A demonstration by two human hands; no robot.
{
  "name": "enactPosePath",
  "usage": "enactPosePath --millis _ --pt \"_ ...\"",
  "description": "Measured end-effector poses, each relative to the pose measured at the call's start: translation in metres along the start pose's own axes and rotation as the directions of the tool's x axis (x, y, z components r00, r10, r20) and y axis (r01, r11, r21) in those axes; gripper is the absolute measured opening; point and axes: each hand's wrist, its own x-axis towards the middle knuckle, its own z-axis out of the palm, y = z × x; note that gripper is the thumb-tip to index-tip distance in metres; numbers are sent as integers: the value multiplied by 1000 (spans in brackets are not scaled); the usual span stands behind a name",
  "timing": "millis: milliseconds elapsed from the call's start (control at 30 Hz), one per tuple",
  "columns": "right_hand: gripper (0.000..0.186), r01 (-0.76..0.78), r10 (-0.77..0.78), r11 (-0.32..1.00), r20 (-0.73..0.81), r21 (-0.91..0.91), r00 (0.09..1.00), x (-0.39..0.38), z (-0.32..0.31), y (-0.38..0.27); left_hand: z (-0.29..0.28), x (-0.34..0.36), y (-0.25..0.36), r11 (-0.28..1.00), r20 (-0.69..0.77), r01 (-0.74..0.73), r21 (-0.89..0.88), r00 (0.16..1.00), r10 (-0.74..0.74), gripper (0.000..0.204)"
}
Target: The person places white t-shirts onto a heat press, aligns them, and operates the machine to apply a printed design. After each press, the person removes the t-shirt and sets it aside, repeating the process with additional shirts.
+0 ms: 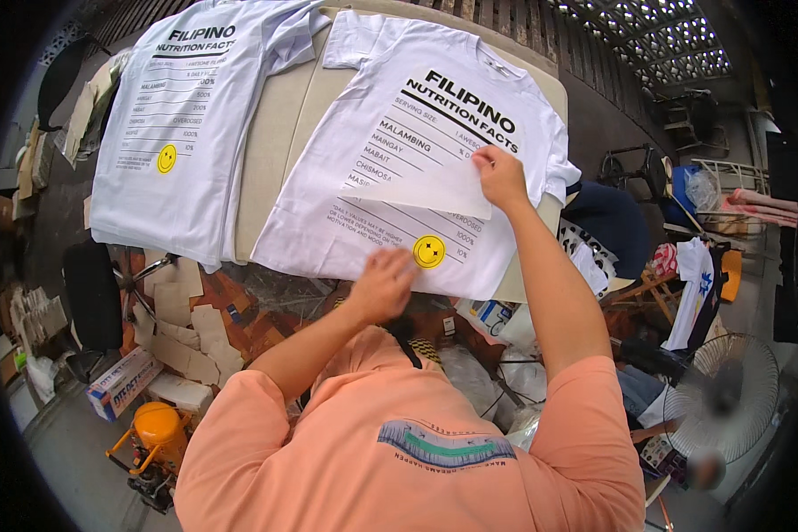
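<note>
A white T-shirt (315,195) lies flat on the beige table, with black printed lettering and a yellow smiley (429,252) on its front. My right hand (503,177) pinches the edge of a translucent film sheet (434,191). The film's lower part is lifted and folded back over the print. Close to the shirt's bottom hem and left of the smiley is my left hand (386,284); its fingers are smeared by motion. To the left, a second white T-shirt (115,191) with the same print hangs over the table's near edge.
The beige table (284,111) has a rounded far right corner. Cardboard pieces (182,341) lie on the floor to the left, near an orange compressor (161,428). At the right stand a fan (723,399) and a wooden stand with clothes (687,293).
</note>
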Motion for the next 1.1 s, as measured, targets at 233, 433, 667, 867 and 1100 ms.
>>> enactPosePath --millis 233,433,667,867,1100 --pt "10 -194 264 957 -371 215 890 66 -60 103 -53 17 -36 930 9 204 305 976 -217 61" --pt "16 62 625 657 -589 751 511 23 -236 211 -52 18 -38 904 16 180 389 979 -202 62" --pt "36 -1 810 486 -450 874 376 -251 -250 247 -94 79 -52 964 368 97 249 911 -186 78" --pt "26 128 979 152 -131 980 -155 -557 -105 145 -64 341 -189 876 -111 -105 471 978 177 55" --pt "12 674 940 -47 262 738 -221 -659 150 -25 -75 484 -335 867 -13 120 484 991 -130 63"
